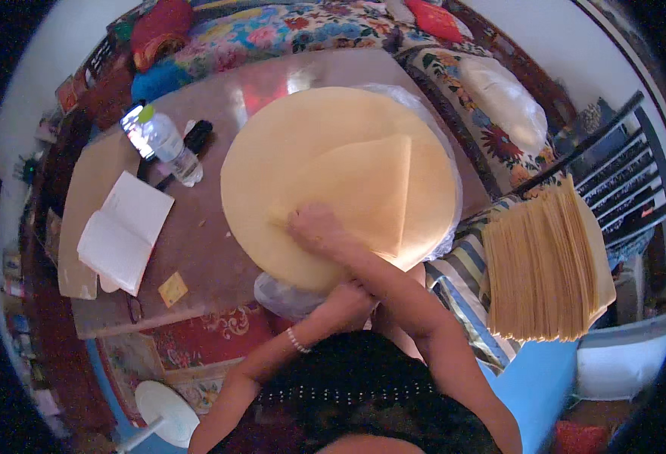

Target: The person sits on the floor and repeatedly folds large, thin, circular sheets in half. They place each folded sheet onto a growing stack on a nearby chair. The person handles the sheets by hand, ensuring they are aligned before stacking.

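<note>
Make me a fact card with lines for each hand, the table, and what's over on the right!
Right hand: curled, on the big round yellow sheet
Left hand: near the sheet's lower edge; its grip is unclear
Table: bottle, open book, small yellow square
Right side: folded yellow sheets beside a striped cloth

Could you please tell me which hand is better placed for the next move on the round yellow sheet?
Probably the right hand: it is on the round yellow sheet, while the left hand is down by the near edge, close to the right forearm.
</note>
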Tool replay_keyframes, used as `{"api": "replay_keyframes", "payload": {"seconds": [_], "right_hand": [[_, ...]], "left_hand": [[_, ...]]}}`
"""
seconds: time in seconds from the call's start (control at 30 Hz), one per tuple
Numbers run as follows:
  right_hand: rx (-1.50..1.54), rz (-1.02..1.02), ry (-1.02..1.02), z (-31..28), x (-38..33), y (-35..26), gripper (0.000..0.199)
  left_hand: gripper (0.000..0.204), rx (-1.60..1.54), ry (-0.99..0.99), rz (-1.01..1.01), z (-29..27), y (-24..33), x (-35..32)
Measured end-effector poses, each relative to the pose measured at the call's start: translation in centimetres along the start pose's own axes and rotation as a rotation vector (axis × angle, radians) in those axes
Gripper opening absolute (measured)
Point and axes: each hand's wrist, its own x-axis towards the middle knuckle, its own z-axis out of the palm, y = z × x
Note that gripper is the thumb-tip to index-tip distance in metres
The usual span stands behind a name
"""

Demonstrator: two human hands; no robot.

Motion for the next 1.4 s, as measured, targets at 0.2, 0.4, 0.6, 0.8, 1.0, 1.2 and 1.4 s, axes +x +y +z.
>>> {"api": "replay_keyframes", "payload": {"seconds": [0.2, 0.4, 0.6, 0.8, 1.0, 1.2, 1.4], "right_hand": [[0.555, 0.123, -0.352, -5.0, -0.6, 2.5, 0.014], [0.815, 0.257, -0.591, -7.2, -2.3, 4.3, 0.027], [0.16, 0.124, -0.4, -9.3, -5.4, 10.6, 0.036], [-0.157, 0.518, -0.303, -6.2, -4.9, 19.1, 0.05], [-0.175, 0.931, -0.095, -5.3, -4.4, 19.4, 0.064], [-0.035, 1.101, -0.215, 0.0, -6.0, 17.6, 0.072], [0.526, 1.306, 0.137, -4.8, -6.1, 15.4, 0.042]], "left_hand": [[0.033, -0.088, 0.799, -0.357, -5.8, -1.5, 1.0], [0.053, -0.073, 0.324, -0.612, -2.0, -12.5, 1.0], [0.07, 0.311, 0.022, -0.705, -2.9, -9.3, 2.7], [0.08, 0.374, -0.048, -0.858, -4.0, -6.7, 5.3], [0.086, 0.273, -0.193, -0.766, -2.3, -3.7, 11.8], [0.091, 0.219, -0.232, -0.532, -0.9, -2.1, 10.9], [0.099, 0.341, -0.209, -0.694, -4.9, -6.0, 3.5]]}}
